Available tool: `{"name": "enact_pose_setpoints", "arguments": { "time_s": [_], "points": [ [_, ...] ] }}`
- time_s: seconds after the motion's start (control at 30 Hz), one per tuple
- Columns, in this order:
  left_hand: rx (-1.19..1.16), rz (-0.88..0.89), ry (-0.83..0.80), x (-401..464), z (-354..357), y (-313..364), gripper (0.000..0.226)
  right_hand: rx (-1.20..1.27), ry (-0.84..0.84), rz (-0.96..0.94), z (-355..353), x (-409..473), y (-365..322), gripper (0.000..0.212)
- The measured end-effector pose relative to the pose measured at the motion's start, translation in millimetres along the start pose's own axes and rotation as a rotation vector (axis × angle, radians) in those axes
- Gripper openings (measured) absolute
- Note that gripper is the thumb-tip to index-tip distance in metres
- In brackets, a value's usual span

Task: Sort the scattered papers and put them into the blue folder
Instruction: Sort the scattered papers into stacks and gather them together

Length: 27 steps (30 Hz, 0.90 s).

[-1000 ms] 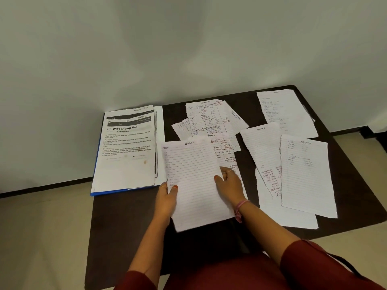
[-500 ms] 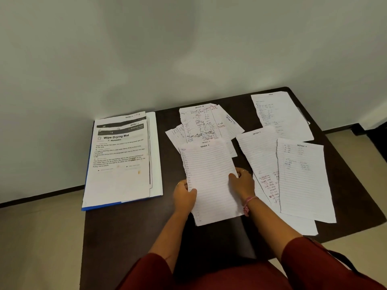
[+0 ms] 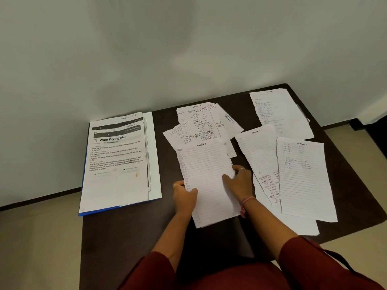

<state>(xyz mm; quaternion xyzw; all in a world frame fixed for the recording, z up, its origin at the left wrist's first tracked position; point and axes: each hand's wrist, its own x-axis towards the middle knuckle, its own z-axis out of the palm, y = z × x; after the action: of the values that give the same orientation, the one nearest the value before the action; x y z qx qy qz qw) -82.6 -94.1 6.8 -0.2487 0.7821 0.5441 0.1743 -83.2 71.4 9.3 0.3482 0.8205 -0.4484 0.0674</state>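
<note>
Partly sorted: printed sheets (image 3: pixel 117 158) lie on the blue folder (image 3: pixel 95 212); left hand (image 3: pixel 184 197) and right hand (image 3: pixel 238 183) pinch one lined sheet (image 3: pixel 206 174); scattered papers (image 3: pixel 301 176) remain.

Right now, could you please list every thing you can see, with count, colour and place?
table: one, dark brown, against the wall.
blue folder: one, open, at the table's left end.
printed stack: one pile, white, lying in the folder; top page reads "Wipe Drying Mat".
held sheet: one, white lined, centre.
written sheets: several overlapping, white, behind the held sheet.
loose lined sheets: at least four, white, on the right.
wall: pale grey, behind.
left hand: grips the held sheet's left edge.
right hand: grips its right edge; pink wristband.
</note>
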Motion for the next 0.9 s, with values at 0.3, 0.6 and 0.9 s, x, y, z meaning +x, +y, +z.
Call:
{"name": "enact_pose_setpoints", "arguments": {
  "time_s": [0.3,0.6,0.9],
  "points": [
    [-0.099,-0.080,-0.154,-3,-2,-6,0.023,-0.024,-0.060,0.059,-5,1,15,0.043],
    [-0.226,-0.091,-0.143,-19,1,-15,0.028,0.183,-0.152,-0.022,-19,-4,26,0.020],
    [-0.149,0.038,-0.059,-43,27,-7,0.036,0.139,-0.330,-0.053,-36,2,35,0.019]
  ]
}}
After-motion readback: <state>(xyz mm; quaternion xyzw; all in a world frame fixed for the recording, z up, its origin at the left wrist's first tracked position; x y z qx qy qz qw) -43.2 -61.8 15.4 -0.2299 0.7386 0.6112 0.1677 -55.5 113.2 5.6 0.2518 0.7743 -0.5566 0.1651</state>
